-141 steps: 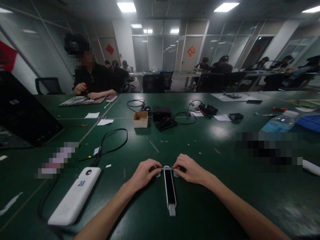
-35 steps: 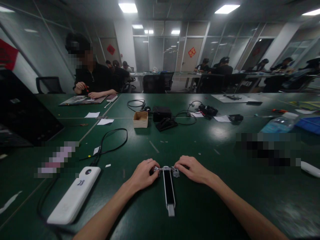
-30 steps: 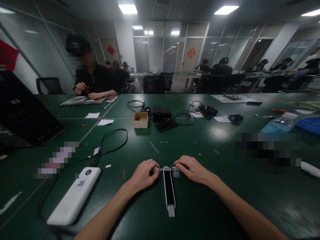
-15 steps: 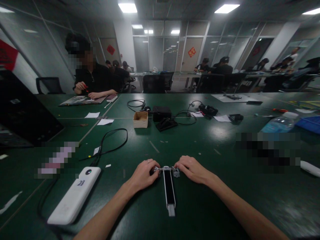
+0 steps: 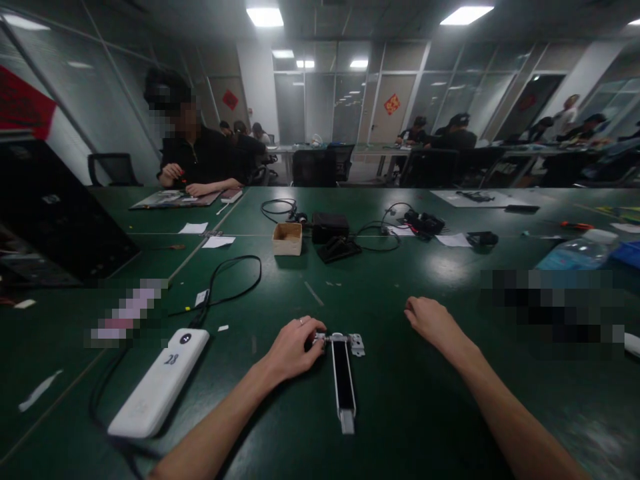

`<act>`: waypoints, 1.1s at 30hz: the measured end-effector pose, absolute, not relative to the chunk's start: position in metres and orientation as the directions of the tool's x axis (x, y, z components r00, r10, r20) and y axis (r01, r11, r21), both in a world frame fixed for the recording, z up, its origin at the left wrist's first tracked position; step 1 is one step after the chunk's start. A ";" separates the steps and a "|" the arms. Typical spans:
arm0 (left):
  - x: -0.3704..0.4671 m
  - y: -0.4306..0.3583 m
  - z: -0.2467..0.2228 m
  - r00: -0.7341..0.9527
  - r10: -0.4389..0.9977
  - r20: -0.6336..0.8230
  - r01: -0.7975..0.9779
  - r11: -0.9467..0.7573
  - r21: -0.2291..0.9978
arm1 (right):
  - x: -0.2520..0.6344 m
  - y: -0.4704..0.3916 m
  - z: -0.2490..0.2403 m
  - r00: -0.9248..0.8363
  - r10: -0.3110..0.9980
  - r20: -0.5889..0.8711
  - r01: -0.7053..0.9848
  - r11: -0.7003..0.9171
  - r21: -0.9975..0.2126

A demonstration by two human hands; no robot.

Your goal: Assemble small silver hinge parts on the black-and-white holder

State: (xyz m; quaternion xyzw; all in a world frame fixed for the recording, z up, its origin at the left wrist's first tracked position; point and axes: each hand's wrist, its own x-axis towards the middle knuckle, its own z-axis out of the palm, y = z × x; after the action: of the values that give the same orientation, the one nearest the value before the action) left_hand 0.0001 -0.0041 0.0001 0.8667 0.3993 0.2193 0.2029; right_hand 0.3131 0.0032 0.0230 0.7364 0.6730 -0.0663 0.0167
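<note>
A T-shaped metal piece [image 5: 343, 380], with a long black strip between pale edges, lies flat on the green table. Its crossbar has a bracket with holes at each end. My left hand [image 5: 296, 348] grips the left end of the crossbar between thumb and fingers, hiding most of that bracket. The right bracket [image 5: 357, 344] is uncovered. Off to the right of the piece, my right hand [image 5: 434, 325] is apart from it, fingers curled together. Whether anything is in those fingers is hidden.
A white power bank [image 5: 159, 385] marked 28, with a black cable [image 5: 233, 293], lies at left. Ahead are a small tan box [image 5: 287, 241], a black case [image 5: 330, 227] and cables. A plastic bottle [image 5: 580, 252] lies at right. A person [image 5: 205, 157] sits across the table.
My right hand has let go of the right bracket and moved right, away from the metal piece. My left hand stays on the left end. The view has shifted slightly.
</note>
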 end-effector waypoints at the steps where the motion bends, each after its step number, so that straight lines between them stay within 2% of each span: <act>1: 0.000 -0.005 0.000 0.583 0.781 0.224 0.601 -0.600 0.528 | 0.312 0.004 0.021 0.069 0.993 -0.093 0.994 -0.076 -0.076; 4: 0.000 -0.006 0.001 0.574 0.776 0.260 0.592 -0.613 0.523 | 0.300 0.003 0.016 -0.097 0.994 0.049 0.975 0.104 -0.195; 7: 0.001 -0.008 0.003 0.579 0.755 0.308 0.563 -0.643 0.519 | 0.273 -0.006 0.013 -0.348 0.895 0.278 0.831 0.432 -0.350; 10: 0.003 -0.010 0.004 0.617 0.707 0.345 0.504 -0.693 0.515 | 0.239 -0.020 0.011 -0.506 0.698 0.507 0.620 0.703 -0.349; 12: 0.003 -0.012 0.005 0.666 0.650 0.365 0.448 -0.741 0.500 | 0.220 -0.029 0.010 -0.548 0.584 0.599 0.526 0.797 -0.296; 17: 0.005 -0.016 0.007 0.733 0.564 0.380 0.359 -0.795 0.488 | 0.209 -0.034 0.005 -0.540 0.482 0.690 0.476 0.851 -0.222; 24: 0.008 -0.019 0.007 0.728 0.579 0.367 0.353 -0.776 0.523 | 0.216 -0.030 0.002 -0.554 0.468 0.689 0.454 0.863 -0.222; 33: 0.008 -0.019 0.007 0.686 0.628 0.368 0.315 -0.712 0.627 | 0.216 -0.030 0.000 -0.590 0.446 0.673 0.454 0.873 -0.180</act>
State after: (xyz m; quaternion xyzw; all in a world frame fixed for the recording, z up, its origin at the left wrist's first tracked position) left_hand 0.0082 -0.0186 0.0068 0.8781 0.2686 0.2916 0.2681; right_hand 0.2157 -0.0297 0.0004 0.2522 0.8916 0.0052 -0.3760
